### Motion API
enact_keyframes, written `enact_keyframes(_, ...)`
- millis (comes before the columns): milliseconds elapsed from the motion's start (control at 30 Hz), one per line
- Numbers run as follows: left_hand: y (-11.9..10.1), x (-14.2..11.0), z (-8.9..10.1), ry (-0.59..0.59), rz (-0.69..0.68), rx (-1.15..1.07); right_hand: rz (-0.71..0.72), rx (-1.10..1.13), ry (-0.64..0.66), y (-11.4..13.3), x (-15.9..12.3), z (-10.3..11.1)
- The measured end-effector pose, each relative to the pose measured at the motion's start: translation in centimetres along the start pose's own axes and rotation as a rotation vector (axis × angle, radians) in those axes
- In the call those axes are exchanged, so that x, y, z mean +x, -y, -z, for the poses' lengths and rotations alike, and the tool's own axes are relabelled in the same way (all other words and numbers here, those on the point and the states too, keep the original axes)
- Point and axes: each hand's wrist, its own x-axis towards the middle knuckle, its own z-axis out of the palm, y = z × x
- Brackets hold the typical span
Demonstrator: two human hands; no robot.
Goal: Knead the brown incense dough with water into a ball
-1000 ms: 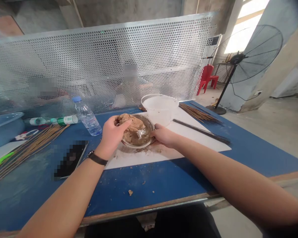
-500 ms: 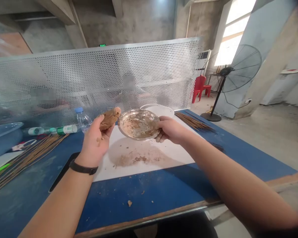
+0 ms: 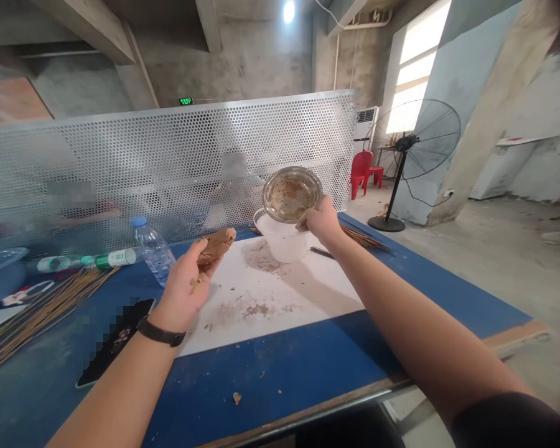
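Loosely, the left hand (image 3: 184, 287) cradles a brown lump (image 3: 216, 246) across its fingers.

Passage over the white board (image 3: 261, 298) is left open as far as the tub (image 3: 284, 246) and the raised bowl (image 3: 292, 195), by which the far side is blocked. Beyond, the way is closed by the perforated screen (image 3: 168, 162); on the left, it is obstructed by the bottle (image 3: 153, 252), phone (image 3: 114, 342) and sticks (image 3: 42, 317).
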Motion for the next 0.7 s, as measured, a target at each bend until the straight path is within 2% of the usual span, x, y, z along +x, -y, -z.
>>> enact_keyframes(100,0.3,-0.4,-0.1,0.089,-0.004,0.024,0.082,-0.170,-0.047,-0.1,-0.2,0.2)
enact_keyframes(233,0.7,-0.6,-0.2,0.083,-0.025,0.076,0.235,-0.363,-0.129,-0.1,-0.5,0.4)
enact_keyframes(333,1.0,-0.7,-0.2,0.117,-0.030,0.113,0.360,-0.426,-0.158,-0.2,-0.7,0.5)
enact_keyframes(400,1.0,-0.7,-0.1,0.121,-0.049,0.135,0.391,-0.448,-0.157,-0.3,-0.8,0.5)
enact_keyframes(500,1.1,-0.8,-0.1,0.106,-0.069,0.167,0.351,-0.421,-0.173,-0.4,-0.7,0.3)
enact_keyframes(700,1.2,-0.6,0.0,0.106,-0.060,0.190,0.082,-0.115,-0.108,-0.3,0.1,0.1)
